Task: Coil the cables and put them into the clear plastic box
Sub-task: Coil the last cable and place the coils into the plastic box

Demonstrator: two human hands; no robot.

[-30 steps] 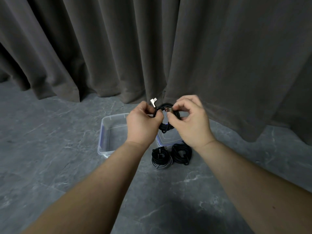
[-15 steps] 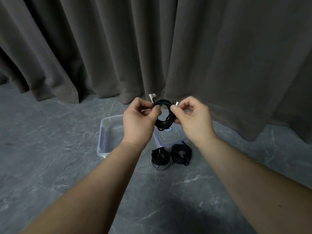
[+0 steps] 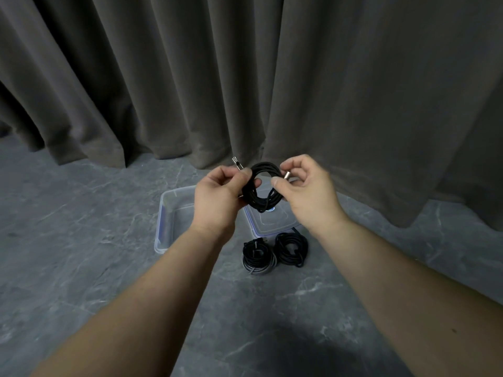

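Observation:
A black cable (image 3: 257,195) wound into a round coil is held up in the air between both hands, above the clear plastic box (image 3: 174,210). My left hand (image 3: 217,201) grips the coil's left side, and a silver plug sticks up past its fingers. My right hand (image 3: 307,191) pinches the cable's other metal plug at the coil's right side. The box lies open on the grey floor, partly hidden behind my left hand. Its clear lid (image 3: 272,221) lies to the right of it, under the coil.
Two more coiled cables lie on the floor near the lid: a black and grey one (image 3: 258,257) and a black one (image 3: 291,248). A dark curtain (image 3: 272,77) hangs down to the marbled grey floor (image 3: 81,240) behind the box.
The hands have drawn slightly apart, so the coil now shows as an open ring. My right hand has shifted to the right with the plug end between its fingers.

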